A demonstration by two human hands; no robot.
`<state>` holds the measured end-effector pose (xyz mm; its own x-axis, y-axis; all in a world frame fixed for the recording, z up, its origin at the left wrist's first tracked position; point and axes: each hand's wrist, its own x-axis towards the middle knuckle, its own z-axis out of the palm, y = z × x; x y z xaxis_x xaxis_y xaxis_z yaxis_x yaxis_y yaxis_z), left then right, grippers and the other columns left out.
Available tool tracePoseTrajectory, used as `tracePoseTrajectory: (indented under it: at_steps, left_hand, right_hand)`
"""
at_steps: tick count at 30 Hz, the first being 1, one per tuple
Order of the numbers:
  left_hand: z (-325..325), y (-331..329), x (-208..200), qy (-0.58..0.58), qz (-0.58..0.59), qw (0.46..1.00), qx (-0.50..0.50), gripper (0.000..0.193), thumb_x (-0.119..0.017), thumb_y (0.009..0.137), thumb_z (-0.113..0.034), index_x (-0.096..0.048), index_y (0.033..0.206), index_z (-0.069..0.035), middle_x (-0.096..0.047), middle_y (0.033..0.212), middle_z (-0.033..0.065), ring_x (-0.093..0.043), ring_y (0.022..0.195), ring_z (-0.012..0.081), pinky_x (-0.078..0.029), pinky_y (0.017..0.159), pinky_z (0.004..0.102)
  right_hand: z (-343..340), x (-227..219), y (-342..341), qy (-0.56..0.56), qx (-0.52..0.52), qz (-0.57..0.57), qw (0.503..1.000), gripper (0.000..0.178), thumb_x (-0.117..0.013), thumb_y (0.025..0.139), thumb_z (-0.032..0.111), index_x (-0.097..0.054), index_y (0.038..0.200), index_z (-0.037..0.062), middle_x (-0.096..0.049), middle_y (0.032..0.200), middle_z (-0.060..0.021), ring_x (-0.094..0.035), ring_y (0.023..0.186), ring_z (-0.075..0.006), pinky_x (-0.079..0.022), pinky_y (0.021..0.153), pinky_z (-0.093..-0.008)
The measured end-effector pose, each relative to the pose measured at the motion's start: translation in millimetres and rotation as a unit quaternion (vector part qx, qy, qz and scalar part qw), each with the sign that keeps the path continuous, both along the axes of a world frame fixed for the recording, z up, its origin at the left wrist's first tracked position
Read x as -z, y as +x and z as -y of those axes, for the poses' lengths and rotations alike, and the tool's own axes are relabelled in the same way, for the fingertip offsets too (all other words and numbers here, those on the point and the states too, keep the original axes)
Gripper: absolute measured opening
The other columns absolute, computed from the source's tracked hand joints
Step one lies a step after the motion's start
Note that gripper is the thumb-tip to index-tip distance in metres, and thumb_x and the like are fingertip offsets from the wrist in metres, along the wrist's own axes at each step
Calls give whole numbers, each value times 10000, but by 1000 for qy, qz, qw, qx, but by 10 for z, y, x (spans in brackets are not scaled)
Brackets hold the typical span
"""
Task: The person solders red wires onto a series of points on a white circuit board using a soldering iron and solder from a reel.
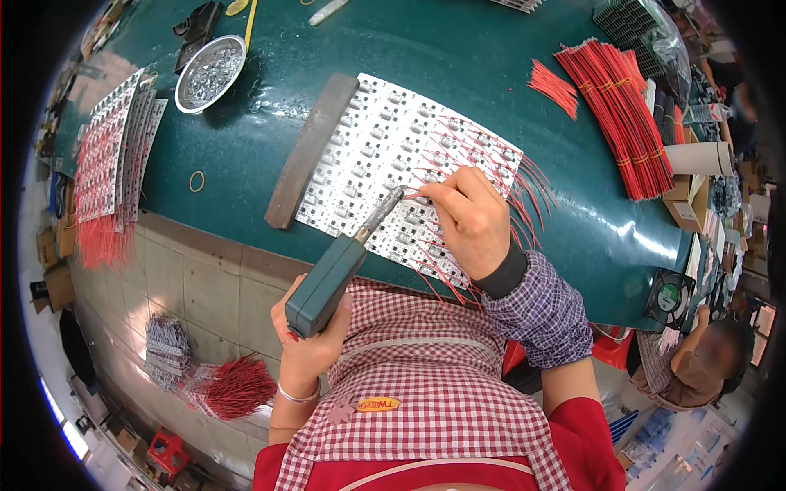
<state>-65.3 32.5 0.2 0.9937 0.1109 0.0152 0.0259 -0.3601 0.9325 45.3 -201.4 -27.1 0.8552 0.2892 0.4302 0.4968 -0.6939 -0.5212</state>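
Note:
In my left hand (327, 334) is a green-bodied soldering gun (327, 282), fingers wrapped round its handle. Its dark tip rests at or just over a white circuit board panel (336, 176) covered with rows of small components. My right hand (475, 217) pinches the end of a thin red wire (412, 195) beside that tip. More red wires (524, 184) trail from the panel's right part and lower edge. Along the panel's left edge lies a dark metal bar (307, 155).
A metal bowl (182, 96) of shiny bits stands at the upper left of the green table (246, 164). Wired panels (106, 155) stack at the left edge. Bundled red wires (614, 114), a small fan (670, 295) and a seated person (696, 360) are on the right.

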Motion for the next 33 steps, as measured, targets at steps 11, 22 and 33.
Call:
tracePoseTrajectory:
  at_steps: [11,22,33]
  left_hand:
    - [-27,-166,126,22,31,997,-61,178,-801,797,5,-739,962,35,-747,861,103,-690,676,141,-551,641,275]
    - [-38,-105,33,-31,19,998,-42,200,-788,809,33,-729,1000,48,-719,901,88,-652,717,113,-524,640,256]
    - [-35,-89,63,-35,24,999,-18,214,-760,792,64,-710,1000,65,-702,899,104,-645,714,139,-518,645,265]
  right_hand:
    - [7,-8,-7,8,-2,11,1000,198,-732,769,-55,-740,943,40,-567,815,-72,-602,771,-260,-502,636,-383]
    - [-110,-73,-204,22,2,20,1000,286,-755,726,-99,-740,977,39,-537,738,-72,-556,715,-262,-459,614,-381]
    - [-114,-47,-197,36,-9,5,999,277,-743,723,-108,-739,966,26,-561,758,-87,-563,727,-274,-466,629,-385]
